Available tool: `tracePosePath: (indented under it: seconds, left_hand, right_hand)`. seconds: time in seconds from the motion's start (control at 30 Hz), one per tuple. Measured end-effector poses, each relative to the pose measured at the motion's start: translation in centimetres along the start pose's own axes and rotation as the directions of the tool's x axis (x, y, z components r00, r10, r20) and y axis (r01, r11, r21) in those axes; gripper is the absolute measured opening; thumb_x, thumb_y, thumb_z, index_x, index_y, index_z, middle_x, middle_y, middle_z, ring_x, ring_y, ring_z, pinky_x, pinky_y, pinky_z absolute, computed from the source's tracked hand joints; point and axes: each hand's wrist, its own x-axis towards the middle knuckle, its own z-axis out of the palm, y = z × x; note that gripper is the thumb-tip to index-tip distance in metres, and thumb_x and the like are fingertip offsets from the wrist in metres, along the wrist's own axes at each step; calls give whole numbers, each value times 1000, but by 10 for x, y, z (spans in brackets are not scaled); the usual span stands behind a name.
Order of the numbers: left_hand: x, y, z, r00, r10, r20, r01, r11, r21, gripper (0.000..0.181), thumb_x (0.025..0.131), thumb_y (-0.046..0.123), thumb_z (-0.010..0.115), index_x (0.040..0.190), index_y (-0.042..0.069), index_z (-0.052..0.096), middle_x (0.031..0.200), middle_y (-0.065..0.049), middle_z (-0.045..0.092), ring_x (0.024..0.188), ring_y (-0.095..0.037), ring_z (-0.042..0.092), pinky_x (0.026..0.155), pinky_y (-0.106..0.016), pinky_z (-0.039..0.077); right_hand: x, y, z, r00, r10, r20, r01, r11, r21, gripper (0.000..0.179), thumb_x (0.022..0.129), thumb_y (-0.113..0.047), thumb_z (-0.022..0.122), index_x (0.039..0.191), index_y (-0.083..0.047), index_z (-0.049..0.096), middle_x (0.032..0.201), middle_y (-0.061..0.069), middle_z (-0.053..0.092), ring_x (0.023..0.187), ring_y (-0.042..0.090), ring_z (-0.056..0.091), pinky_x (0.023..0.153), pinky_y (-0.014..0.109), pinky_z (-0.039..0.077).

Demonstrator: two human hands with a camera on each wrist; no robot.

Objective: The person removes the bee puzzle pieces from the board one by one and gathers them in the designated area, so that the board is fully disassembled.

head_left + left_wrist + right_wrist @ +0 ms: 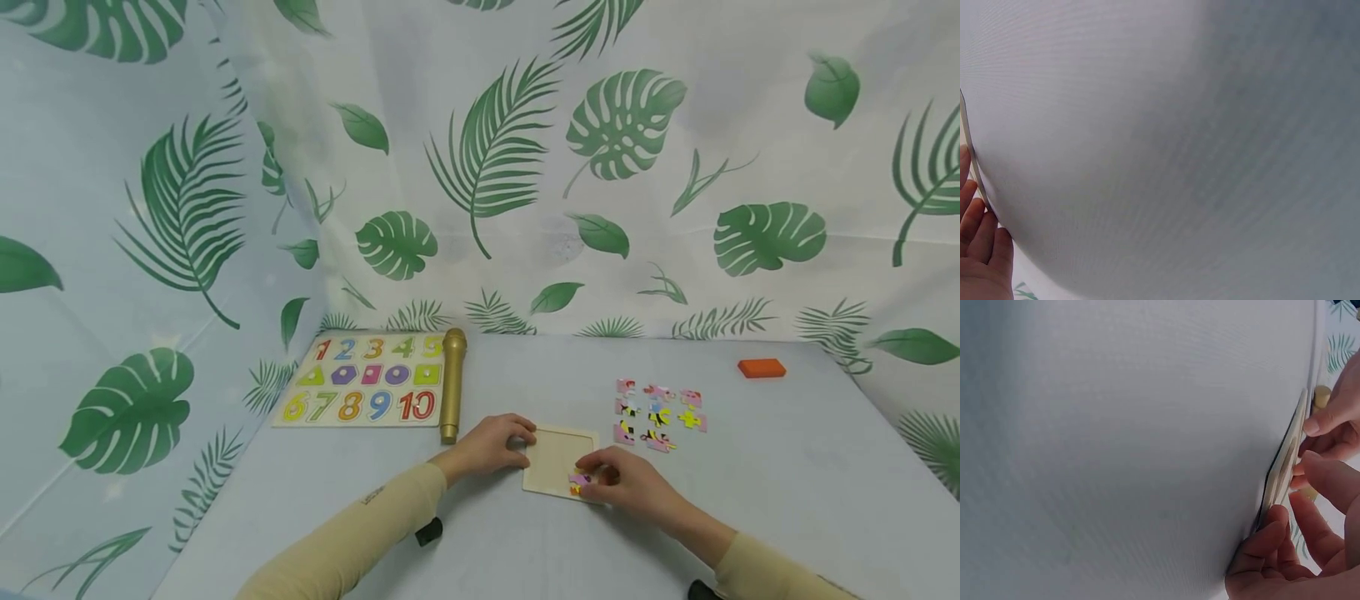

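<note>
A square wooden puzzle tray [551,454] lies on the table between the two hands. My left hand [495,443] holds its left edge, fingers near the far corner and thumb lower down; the left wrist view catches only the fingers [985,240] at that edge. Over the tray's near right corner, my right hand [630,483] holds a pink and orange puzzle piece [576,482] between thumb and fingertips. The right wrist view has the right hand's fingers [1269,540] by the tray's rim [1282,469], the piece hidden. Several loose puzzle pieces [658,417] lie in rows right of the tray.
A board of numbers and shapes [360,379] lies at the back left, with a gold microphone [452,387] along its right side. An orange block [761,367] sits at the back right. Leaf-printed cloth [510,167] hangs behind and to the left of the table.
</note>
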Motion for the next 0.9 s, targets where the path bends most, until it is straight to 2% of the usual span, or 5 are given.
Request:
tracePosePath:
  seconds: [0.3, 0.6, 0.9]
  left_hand:
    - [-1, -1, 1, 1000, -5, -1, 5, 1000, -3, 32, 85, 19, 77, 114, 9, 71, 131, -1, 60, 124, -15, 53, 106, -27, 40]
    - [-1, 0, 2, 1000, -9, 3, 9, 1000, -4, 31, 86, 18, 77, 115, 9, 71, 131, -1, 60, 125, -15, 52, 106, -28, 39]
    - [-2, -1, 3, 1000, 2, -1, -2, 1000, -5, 31, 86, 18, 76, 115, 8, 71, 131, -2, 60, 124, -16, 53, 106, -28, 40]
  right_hand:
    - [0, -1, 2, 998, -40, 47, 41, 999, -30, 31, 80, -20, 80, 108, -11, 70, 93, -1, 59, 80, 16, 49, 63, 22, 43]
    - [0, -1, 2, 997, -59, 58, 63, 996, -69, 29, 82, -19, 79, 108, -12, 71, 91, -2, 57, 78, 13, 47, 62, 22, 42]
    - [0, 0, 2, 996, -63, 64, 67, 996, -66, 27, 83, -20, 79, 108, -14, 71, 90, -2, 55, 77, 13, 47, 61, 22, 42]
